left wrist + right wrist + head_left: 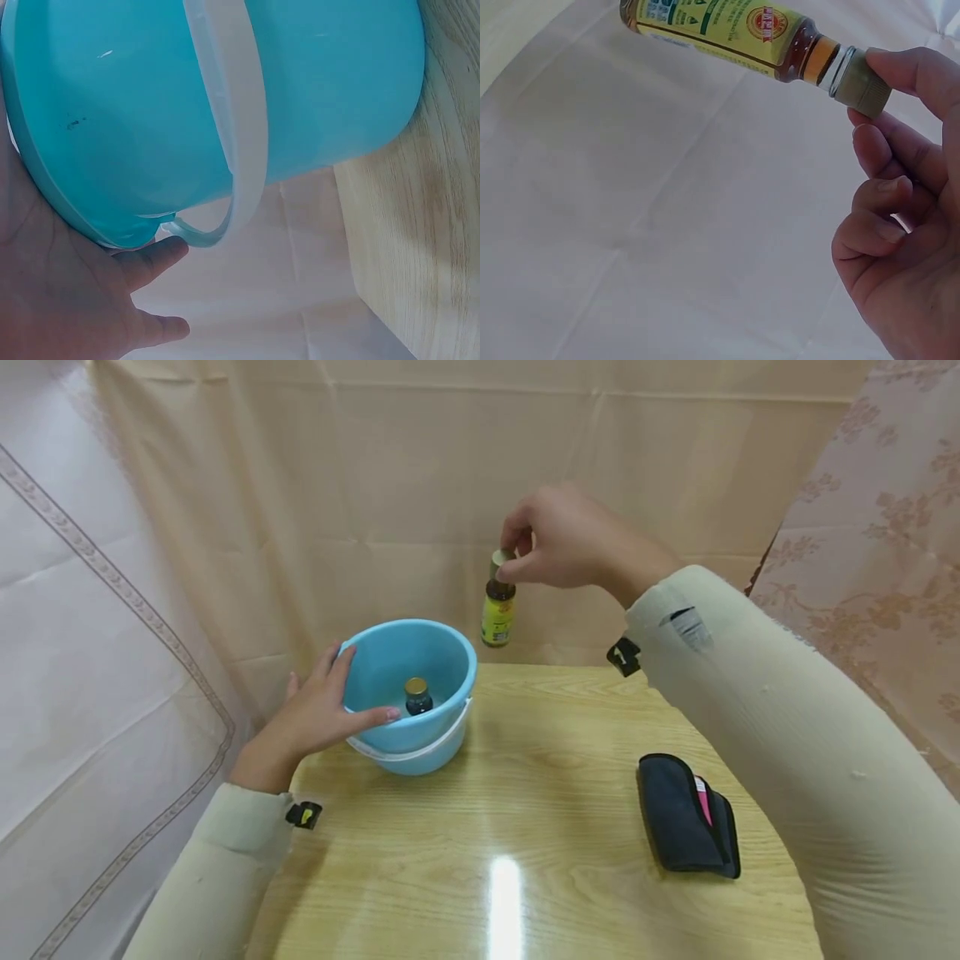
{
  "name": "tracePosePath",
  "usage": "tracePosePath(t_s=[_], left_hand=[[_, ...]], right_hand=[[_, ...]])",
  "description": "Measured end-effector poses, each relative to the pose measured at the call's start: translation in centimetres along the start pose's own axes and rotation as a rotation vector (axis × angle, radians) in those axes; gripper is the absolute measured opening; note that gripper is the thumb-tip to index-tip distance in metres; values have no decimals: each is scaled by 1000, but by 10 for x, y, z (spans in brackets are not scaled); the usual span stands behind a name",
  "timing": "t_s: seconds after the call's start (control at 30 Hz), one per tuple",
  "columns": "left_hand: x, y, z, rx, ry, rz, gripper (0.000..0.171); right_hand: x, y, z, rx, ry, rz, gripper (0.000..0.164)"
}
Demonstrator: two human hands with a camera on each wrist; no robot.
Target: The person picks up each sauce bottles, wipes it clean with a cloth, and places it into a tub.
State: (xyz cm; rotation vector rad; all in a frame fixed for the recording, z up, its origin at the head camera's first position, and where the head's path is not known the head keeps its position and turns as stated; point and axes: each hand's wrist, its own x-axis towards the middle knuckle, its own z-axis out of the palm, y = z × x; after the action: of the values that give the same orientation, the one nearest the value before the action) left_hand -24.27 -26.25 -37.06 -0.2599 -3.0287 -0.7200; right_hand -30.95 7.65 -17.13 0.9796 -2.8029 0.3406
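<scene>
A dark glass bottle with a yellow-green label [498, 617] hangs upright in the air, to the right of the light blue bucket [420, 737] and a little higher than its rim. My right hand [562, 539] pinches its greenish-gold cap [862, 84] between thumb and fingertips, the other fingers curled in. At the left of the bucket, my left hand [318, 714] holds the rim, its thumb along the near edge. Two of its fingers [154, 262] stick out below the rim outside. A small dark jar with a gold lid [417, 695] stands inside the bucket.
A black fabric pouch [682, 818] with something pink poking out lies on the wooden table [420, 860] at the right. The bucket's white handle [244, 112] hangs down its near side. Beige cloth [405, 485] hangs behind the table, with patterned cloth at both sides.
</scene>
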Motion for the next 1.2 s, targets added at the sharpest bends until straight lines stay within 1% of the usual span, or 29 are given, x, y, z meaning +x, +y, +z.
tracePosePath(t_s=[0.27,0.37,0.5,0.67,0.77,0.87,0.93,1.1,1.2], left_hand=[[3,0,1,15,1,1,130],[4,0,2,14,2,-1,129],[4,0,3,11,-8,-15,130],[4,-1,4,9,-12,-14,130],[3,-1,3,7,-5,-6,130],[2,-1,3,8,3,-3,130],[3,0,4,11,3,-3,130],[3,1,6,29,9,4,131],[3,2,6,33,11,9,131]], right_hand=[[20,-21,18,33,-63,25,20],[26,-28,22,8,-96,44,22],[33,-34,30,-34,-133,43,26],[39,-38,49,-89,-164,17,23],[42,-39,60,-107,-205,7,24],[44,-39,72,-97,-251,24,22],[45,-38,81,-95,-267,28,22],[44,-37,97,-105,-291,8,18],[43,-38,106,-98,-327,21,19]])
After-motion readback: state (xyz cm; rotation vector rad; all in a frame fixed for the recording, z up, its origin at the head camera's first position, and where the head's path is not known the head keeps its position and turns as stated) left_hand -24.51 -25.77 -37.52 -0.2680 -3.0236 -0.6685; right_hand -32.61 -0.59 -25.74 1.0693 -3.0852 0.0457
